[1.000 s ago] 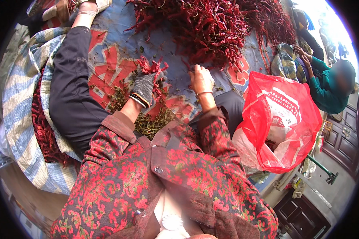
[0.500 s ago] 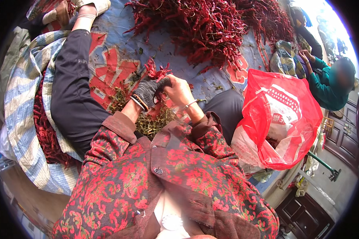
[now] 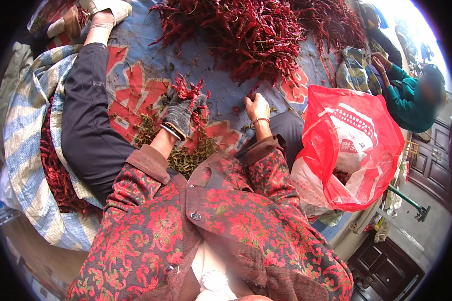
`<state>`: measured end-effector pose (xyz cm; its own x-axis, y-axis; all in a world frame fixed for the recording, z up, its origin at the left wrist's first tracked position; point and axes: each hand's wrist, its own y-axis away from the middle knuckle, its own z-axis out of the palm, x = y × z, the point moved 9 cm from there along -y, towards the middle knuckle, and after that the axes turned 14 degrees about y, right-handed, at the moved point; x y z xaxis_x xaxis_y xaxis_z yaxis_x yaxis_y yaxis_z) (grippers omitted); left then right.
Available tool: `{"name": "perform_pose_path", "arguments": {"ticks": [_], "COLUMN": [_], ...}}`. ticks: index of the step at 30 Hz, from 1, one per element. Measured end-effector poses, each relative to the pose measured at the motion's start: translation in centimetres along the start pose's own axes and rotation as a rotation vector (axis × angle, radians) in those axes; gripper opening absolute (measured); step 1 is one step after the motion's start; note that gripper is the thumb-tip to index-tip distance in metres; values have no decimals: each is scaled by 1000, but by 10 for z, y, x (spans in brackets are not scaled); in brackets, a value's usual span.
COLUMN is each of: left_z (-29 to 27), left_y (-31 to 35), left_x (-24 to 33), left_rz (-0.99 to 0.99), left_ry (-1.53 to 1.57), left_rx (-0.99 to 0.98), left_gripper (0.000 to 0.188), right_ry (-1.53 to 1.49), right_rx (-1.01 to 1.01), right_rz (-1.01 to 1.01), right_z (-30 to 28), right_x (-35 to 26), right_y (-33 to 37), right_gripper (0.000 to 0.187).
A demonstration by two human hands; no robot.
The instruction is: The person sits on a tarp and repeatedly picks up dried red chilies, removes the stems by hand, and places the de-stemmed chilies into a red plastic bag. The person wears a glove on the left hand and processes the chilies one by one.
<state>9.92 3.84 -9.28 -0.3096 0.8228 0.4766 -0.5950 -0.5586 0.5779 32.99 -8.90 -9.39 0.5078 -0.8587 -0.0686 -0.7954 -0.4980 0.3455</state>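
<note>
A: Gloved left hand [image 3: 182,111] clutches a bunch of dried red chillies [image 3: 192,90]; bare right hand [image 3: 257,107] pinches one, I think.

B: Progress?

A: Stem scraps [image 3: 188,155] lie near, but the far chilli heap [image 3: 246,35] looms large. The red bag [image 3: 356,150], right, holds some chillies.

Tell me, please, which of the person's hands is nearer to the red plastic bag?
Right. The right hand rests on the mat just left of the red plastic bag; the gloved left hand, holding chillies, lies farther left.
</note>
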Motion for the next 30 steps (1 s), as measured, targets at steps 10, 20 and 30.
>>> {"name": "perform_pose_path", "arguments": {"ticks": [10,20,30], "left_z": [31,16,15], "left_y": [16,11,12], "left_x": [-7,-9,12], "left_rz": [-57,10,35], "left_ry": [-317,-80,6], "left_rx": [-245,-51,44], "left_gripper": [23,16,22], "right_ry": [-512,156,425], "right_rx": [-334,270,409], "right_rz": [-425,-245,-296], "right_z": [5,-62,-80], "right_x": [-93,-65,-69], "right_y": [103,29,-33], "right_gripper": [19,24,10]}}
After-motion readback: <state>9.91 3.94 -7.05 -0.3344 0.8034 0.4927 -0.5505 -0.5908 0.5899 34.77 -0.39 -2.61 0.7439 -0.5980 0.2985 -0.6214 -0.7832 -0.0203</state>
